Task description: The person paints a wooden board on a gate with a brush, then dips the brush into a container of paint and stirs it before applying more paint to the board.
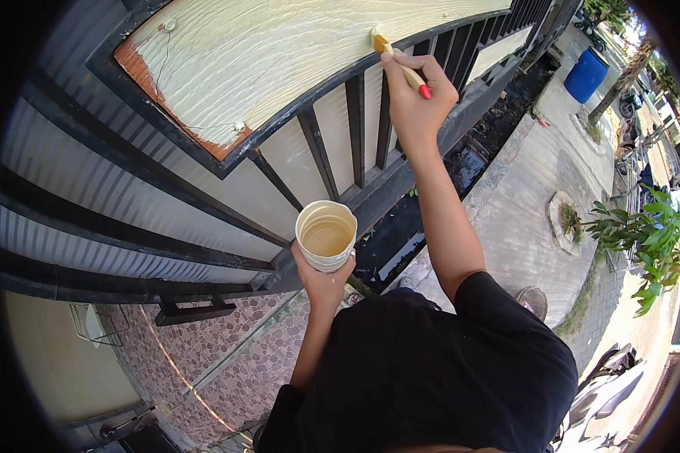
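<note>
In the head view, my right hand (pixel 421 97) is closed round a paintbrush (pixel 413 78) with a pale handle and a red end. Its bristles touch a cream-painted board (pixel 272 57) with a wood-grain surface, close to the board's lower edge. Reddish brown shows along the board's left end. My left hand (pixel 325 283) grips a white cup (pixel 326 235) from below, its mouth facing up. Pale cream paint lies inside the cup. The cup stays apart from the board, lower and nearer my body.
A black metal fence (pixel 355 128) frames the board. Below it runs a dark gutter (pixel 389 253) with water. A concrete pavement (pixel 529 196) lies to the right, with a blue barrel (pixel 586 75) and a leafy plant (pixel 646 238). Stone-patterned paving (pixel 227 332) is at the lower left.
</note>
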Motion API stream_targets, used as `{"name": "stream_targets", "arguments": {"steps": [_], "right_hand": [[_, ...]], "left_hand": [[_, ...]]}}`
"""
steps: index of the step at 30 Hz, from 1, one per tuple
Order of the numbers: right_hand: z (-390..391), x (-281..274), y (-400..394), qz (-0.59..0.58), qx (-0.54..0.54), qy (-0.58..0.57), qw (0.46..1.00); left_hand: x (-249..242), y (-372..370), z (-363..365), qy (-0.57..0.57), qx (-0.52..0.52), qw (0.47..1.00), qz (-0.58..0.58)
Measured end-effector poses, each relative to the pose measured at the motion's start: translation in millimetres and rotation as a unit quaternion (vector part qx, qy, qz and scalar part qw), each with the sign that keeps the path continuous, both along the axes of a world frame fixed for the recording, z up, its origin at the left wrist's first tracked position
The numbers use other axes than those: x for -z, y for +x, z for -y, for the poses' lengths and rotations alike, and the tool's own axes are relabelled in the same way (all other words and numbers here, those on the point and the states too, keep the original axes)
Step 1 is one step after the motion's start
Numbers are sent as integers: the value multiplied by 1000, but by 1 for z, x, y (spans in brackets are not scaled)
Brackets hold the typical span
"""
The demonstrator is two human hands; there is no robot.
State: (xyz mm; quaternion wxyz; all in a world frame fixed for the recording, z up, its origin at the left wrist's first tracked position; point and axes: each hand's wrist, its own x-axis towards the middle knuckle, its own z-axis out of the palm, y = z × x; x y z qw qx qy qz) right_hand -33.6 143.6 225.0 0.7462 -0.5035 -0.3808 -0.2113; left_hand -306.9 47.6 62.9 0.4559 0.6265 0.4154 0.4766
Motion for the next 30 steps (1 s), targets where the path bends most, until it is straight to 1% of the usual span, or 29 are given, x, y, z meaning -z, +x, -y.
{"name": "stream_targets", "arguments": {"steps": [3,4,5,6,7,8,10,11,13,14,16,18,20,21,23,26,27,29,30], "right_hand": [[2,-1,-64,45,-68,13,997],[11,-4,-80,46,-95,-3,994],[21,-7,-89,45,-94,-4,995],[31,-10,-97,49,-131,-32,990],[38,-13,-102,52,-167,-58,983],[43,-15,-104,53,-164,-55,983],[51,-17,-103,52,-205,-27,977],[49,-16,-101,54,-204,-27,977],[42,-7,-95,96,-255,-32,962],[39,-5,-90,96,-253,-32,962],[29,-3,-75,55,-201,-45,977],[21,-1,-51,-14,-155,-46,987],[16,4,-17,-27,-93,-13,995],[18,1,-5,-74,-79,-17,994],[23,-3,10,-95,-43,1,995],[18,1,-7,-86,-41,-4,995],[15,2,-26,-34,-25,-9,999],[18,0,-66,32,-57,-36,997],[22,-2,-85,32,-91,-38,995]], "left_hand": [[2,1,-3,-10,0,1000,7],[3,2,-3,-19,-2,1000,10],[5,3,-3,-20,0,1000,9],[7,5,-3,-21,5,1000,17],[7,6,-5,-19,10,999,24],[7,7,-6,-17,13,999,24],[6,10,-6,-12,24,1000,10],[4,12,-5,-12,24,1000,11],[-1,14,-2,-6,23,1000,1],[0,14,-1,-6,25,1000,0],[3,13,-2,-6,33,999,7],[4,10,-2,0,27,1000,5],[7,8,-3,5,18,1000,5],[9,6,-3,9,15,1000,6],[9,4,-3,15,8,1000,8],[8,1,-3,13,-2,1000,-5],[8,0,-4,11,-3,1000,-2],[9,-2,-5,9,-3,1000,0],[10,-2,-6,1,-2,1000,1]]}}
